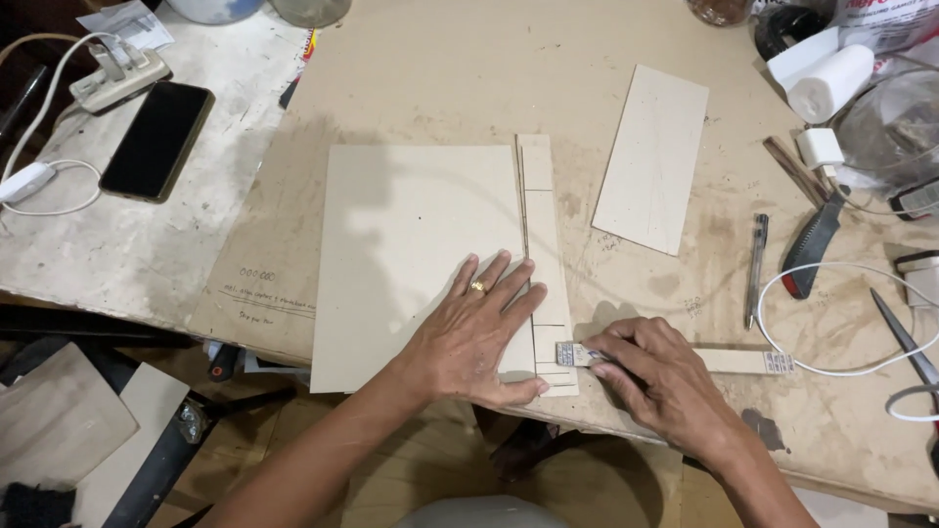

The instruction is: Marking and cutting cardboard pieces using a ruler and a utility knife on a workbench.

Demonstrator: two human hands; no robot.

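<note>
My left hand (pixel 479 328) lies flat, fingers spread, on the lower right part of a large tan cardboard sheet (pixel 411 244) that rests on the workbench. A ring shows on one finger. Along the sheet's right side runs a narrow cardboard strip (pixel 540 205) marked with pencil lines. My right hand (pixel 655 376) grips a small utility knife (pixel 575 354), its tip at the strip's lower right edge, close to my left thumb.
A second cardboard piece (pixel 652 156) lies to the upper right. A pen (pixel 756 266), a wooden ruler (pixel 743 362), scissors (pixel 905 342), a white cable (pixel 831 303) and a tape roll (pixel 831 83) sit at right. A black phone (pixel 156 139) and power strip (pixel 117 73) lie at left.
</note>
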